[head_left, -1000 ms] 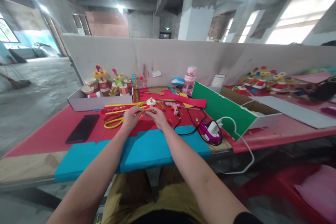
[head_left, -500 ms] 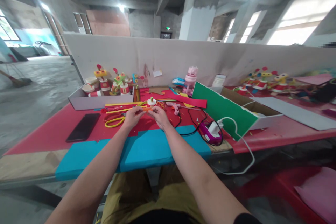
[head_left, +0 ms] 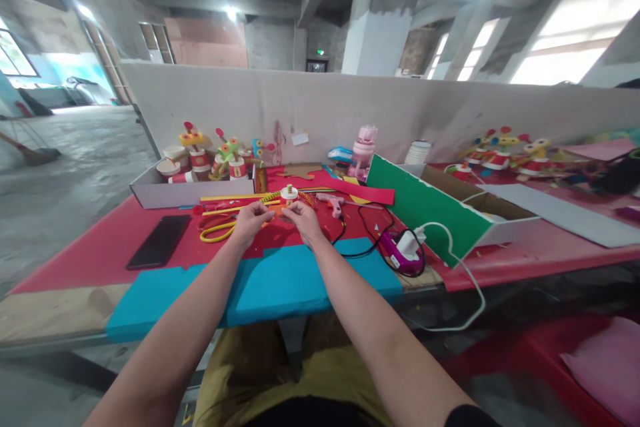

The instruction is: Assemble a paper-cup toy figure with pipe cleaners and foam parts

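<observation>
A small flat orange piece [head_left: 278, 211], perhaps paper or foam, is stretched between my two hands just above the red table cover. My left hand [head_left: 251, 219] pinches its left end between thumb and fingers. At its other end, my right hand [head_left: 302, 219] pinches in the same way. Right behind the fingers stands a red and white paper cup figure [head_left: 289, 195] with folded paper strips out to both sides. Yellow-handled scissors [head_left: 218, 232] lie beside my left hand. A pink glue gun [head_left: 332, 203] rests to the right of my right hand.
A black phone [head_left: 159, 242] lies at left. Behind it a white box [head_left: 193, 193] holds several cup figures. To the right are a purple power strip [head_left: 401, 253] with cables and a green-sided box [head_left: 425, 210]. Blue cloth [head_left: 300, 283] covers the near edge.
The orange piece has been turned and now shows less between my fingers. Both hands have shifted only slightly; the things on the table stay where they were.
</observation>
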Available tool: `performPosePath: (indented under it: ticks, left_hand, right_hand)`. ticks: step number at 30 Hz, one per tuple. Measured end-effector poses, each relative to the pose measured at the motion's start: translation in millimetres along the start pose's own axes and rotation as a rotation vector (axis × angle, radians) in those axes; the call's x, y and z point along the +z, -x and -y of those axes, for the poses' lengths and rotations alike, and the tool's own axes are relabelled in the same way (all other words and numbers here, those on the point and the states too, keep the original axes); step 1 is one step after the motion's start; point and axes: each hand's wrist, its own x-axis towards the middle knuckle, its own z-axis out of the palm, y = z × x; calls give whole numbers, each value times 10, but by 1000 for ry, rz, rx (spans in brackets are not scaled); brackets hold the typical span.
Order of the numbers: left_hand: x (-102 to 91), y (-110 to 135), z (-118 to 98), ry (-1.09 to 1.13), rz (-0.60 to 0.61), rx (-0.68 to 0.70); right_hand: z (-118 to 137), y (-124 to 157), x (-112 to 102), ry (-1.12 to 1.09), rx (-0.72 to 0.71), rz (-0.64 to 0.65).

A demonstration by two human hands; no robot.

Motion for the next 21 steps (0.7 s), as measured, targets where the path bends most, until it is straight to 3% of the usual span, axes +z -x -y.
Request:
performPosePath:
  ticks: [21]
  left_hand:
    - [52,30,-25,51,35,-22]
  right_hand:
    - [-56,-36,8,219,-66,-86]
